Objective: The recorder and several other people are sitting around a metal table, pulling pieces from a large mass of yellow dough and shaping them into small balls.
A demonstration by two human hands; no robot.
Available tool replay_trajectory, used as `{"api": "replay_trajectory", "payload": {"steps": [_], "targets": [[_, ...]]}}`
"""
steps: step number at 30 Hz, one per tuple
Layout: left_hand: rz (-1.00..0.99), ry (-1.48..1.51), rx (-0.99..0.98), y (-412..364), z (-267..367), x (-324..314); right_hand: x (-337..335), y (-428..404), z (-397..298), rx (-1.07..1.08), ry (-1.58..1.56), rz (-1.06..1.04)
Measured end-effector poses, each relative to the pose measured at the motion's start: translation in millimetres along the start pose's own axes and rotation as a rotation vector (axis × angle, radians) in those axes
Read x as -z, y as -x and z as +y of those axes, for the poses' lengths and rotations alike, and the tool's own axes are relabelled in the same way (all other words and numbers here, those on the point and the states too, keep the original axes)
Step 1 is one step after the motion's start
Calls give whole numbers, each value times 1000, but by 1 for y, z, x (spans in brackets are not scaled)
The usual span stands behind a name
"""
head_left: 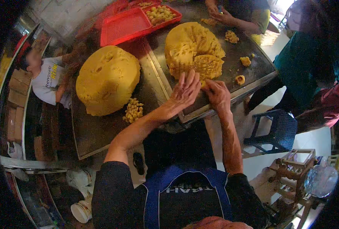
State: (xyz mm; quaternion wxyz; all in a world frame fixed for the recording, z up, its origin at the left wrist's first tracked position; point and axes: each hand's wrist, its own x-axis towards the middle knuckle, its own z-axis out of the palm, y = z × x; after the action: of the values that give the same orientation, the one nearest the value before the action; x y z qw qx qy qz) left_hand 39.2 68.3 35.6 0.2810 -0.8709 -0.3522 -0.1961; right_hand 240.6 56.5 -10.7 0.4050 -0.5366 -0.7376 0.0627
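Observation:
My left hand [187, 87], fingers extended, is at the near side of a large yellow dough mound [183, 48] and beside a small piece of yellow dough [203, 83]. The fingers of my right hand [217, 93] are closed on that piece. A second, smoother dough mound [108, 81] lies to the left, with a heap of small pale lumps [133, 110] at its near right side. On the right part of the table are a hollowed dough piece [239, 80] and a small dough lump [245, 61].
A red divided tray [126, 25] holds small yellow balls [161, 14] in one compartment. Crumbly lumps [231, 37] lie near a co-worker's hands [223, 15]. Another person stands left, one more at right. A metal rim [229, 100] edges the table; a dark plastic stool [275, 130] stands right.

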Motion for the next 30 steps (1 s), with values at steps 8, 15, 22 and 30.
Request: {"api": "replay_trajectory", "payload": {"steps": [8,15,22,30], "targets": [[120,149,43,23,3,-46,0,-1,-22,65,17,-169],[117,160,78,12,8,-39,-3,-6,-45,-207,61,-110],[134,77,302,20,5,-72,-2,-19,-48,-43,164,-198],[-19,99,156,9,9,-53,10,20,-29,-115,-66,2]]}}
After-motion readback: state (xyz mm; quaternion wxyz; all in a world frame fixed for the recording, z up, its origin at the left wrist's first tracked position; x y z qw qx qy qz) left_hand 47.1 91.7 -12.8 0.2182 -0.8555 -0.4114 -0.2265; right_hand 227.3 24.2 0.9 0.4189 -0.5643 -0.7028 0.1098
